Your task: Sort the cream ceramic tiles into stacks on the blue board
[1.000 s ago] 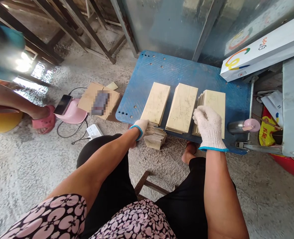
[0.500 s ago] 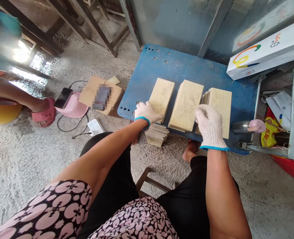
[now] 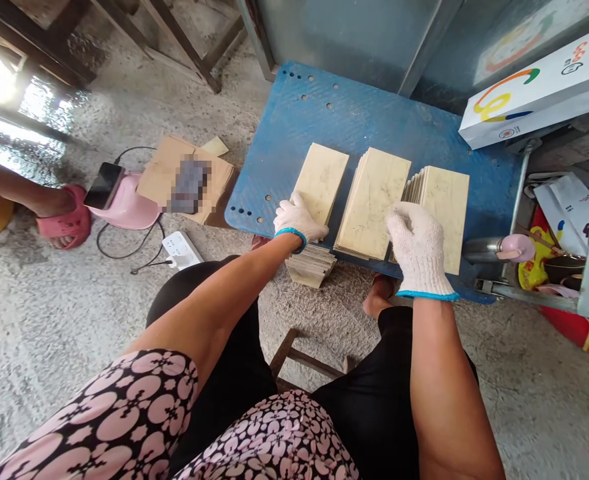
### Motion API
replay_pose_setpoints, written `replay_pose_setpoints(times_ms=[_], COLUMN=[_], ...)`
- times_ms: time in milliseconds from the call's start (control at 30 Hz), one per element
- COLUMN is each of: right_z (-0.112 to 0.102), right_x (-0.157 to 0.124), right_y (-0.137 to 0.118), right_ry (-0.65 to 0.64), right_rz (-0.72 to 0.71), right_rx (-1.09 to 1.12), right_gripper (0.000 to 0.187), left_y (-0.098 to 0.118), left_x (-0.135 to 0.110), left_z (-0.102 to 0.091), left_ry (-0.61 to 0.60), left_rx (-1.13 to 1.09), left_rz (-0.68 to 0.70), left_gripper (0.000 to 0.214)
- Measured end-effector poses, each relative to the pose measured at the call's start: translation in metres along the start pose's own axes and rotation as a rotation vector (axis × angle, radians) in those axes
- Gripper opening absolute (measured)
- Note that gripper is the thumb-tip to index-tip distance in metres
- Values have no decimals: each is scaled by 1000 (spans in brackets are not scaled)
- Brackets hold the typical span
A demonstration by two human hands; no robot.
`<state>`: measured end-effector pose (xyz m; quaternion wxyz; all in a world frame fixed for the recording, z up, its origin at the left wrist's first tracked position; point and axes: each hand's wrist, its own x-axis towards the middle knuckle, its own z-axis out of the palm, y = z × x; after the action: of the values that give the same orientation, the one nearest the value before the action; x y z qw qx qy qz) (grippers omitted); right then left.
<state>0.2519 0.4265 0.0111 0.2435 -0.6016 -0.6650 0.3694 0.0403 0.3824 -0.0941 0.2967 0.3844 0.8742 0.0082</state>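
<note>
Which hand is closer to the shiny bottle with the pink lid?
Right. The right hand is left of the bottle, at the rightmost stack of boards; the left hand is farther left, at the leftmost stack on the blue table.

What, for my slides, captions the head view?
Gloved left hand and right hand at thin board stacks on blue tabletop.

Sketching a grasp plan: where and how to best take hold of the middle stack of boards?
Probably across its two long sides, from above: the middle stack lies flat on the blue table, narrower across than lengthwise. Its left side looks fanned, so gather those edges; the right-side gap is tight, toward the right stack and right hand.
</note>
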Motion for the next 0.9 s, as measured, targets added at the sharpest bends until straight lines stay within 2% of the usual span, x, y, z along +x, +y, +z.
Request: replay_pose_setpoints(times_ms=[200,367,667,800,900], right_z=[0,2,3,3,3], right_x=[-1,-1,-2,-1,1], right_y=[1,1,-2,0,3], right_ry=[-7,17,20,8,-5], right_rz=[-31,-24,-12,-25,-23], right_rx=[16,25,13,-7,-22], right_gripper=[30,29,31,29,25], left_y=[0,1,-1,-3,-12], left_x=[-5,-11,-8,-9,-10], left_z=[-4,-7,1,-2,-8], left_ry=[-8,-7,32,17,-23], left_rx=[36,46,76,55,-40], left_rz=[3,7,19,35,73], left_gripper=[125,119,118,123,131])
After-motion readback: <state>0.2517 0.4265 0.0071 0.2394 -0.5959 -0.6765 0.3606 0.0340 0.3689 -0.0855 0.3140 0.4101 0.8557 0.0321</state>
